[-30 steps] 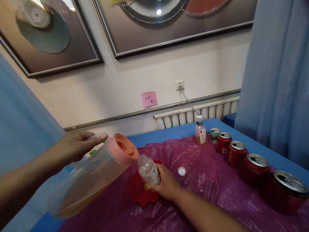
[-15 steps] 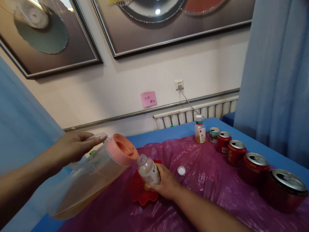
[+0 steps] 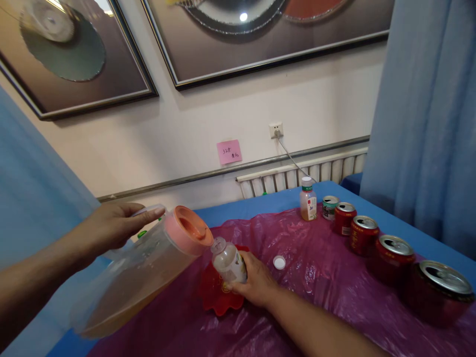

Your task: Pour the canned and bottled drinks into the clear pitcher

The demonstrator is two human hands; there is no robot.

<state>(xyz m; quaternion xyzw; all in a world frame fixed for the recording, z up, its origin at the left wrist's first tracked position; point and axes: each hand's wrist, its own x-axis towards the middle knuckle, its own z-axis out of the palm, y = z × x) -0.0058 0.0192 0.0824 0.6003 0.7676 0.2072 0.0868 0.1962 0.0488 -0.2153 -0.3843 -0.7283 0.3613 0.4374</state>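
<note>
My left hand [image 3: 115, 225] grips the handle of a clear plastic pitcher [image 3: 137, 282] with an orange lid. The pitcher is tilted toward the right, and brownish liquid lies along its lower side. Its lid is right beside the open mouth of a small clear bottle [image 3: 227, 263]; I cannot tell whether they touch. My right hand [image 3: 256, 280] is closed around that bottle, which leans toward the pitcher. Below the bottle is a red scalloped dish [image 3: 219, 302], partly hidden. A white cap [image 3: 279, 262] lies to the right of my right hand.
A capped bottle [image 3: 308, 203] with some liquid stands at the back. Right of it runs a row of opened cans, from a small green can [image 3: 329, 208] to a large red can [image 3: 437, 295]. Purple plastic sheeting [image 3: 297, 307] covers much of the blue table [image 3: 256, 202].
Almost nothing differs. Both hands, the tilted pitcher and the bottle keep nearly the same places.
</note>
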